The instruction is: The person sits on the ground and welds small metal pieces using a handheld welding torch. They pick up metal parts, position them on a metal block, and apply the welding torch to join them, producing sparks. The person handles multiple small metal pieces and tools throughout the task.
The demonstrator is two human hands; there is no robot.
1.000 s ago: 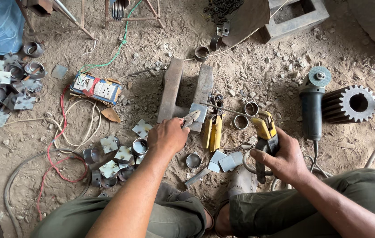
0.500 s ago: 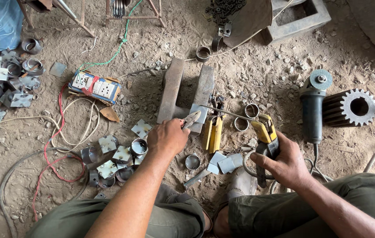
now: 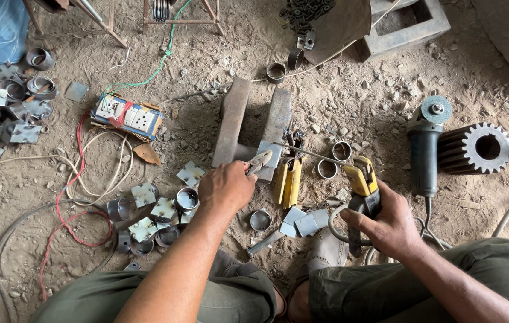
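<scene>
Your left hand (image 3: 225, 188) grasps pliers (image 3: 259, 162) pinching a square plate (image 3: 269, 154) on the steel block (image 3: 253, 128), while your right hand (image 3: 386, 224), clenched on the welding holder (image 3: 362, 179), points its rod (image 3: 308, 152) leftward at it.

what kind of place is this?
Likely an informal metal or welding workshop on a dirt floor: yellow-handled electrode holder in the right hand, grey angle grinder, large steel gear.

The steel block (image 3: 253, 122) lies on the floor (image 3: 356, 78) just beyond my left hand (image 3: 225, 186). Right of it lie ring pieces (image 3: 333, 160), then the grinder (image 3: 425, 146) and the gear (image 3: 474, 148) far right. The socket board (image 3: 126, 115) sits left, with plates (image 3: 152, 212) nearer me.
</scene>
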